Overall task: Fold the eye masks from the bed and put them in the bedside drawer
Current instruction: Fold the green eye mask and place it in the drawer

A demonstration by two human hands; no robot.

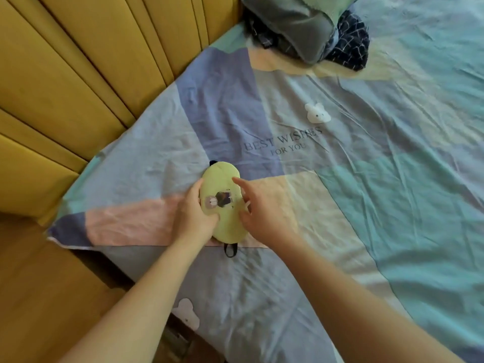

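Reading "BEST WISHES FOR YOU": bedsheet (314, 158)

Green eye mask (222, 197) — seemingly folded — on bed (340, 205).

Ahead of me a patchwork bedsheet (366, 179) in blue, lilac and pink (printed "BEST WISHES FOR YOU") meets a mustard padded headboard (78, 74); grey and navy-checked pillows (309, 32) are heaped by it.
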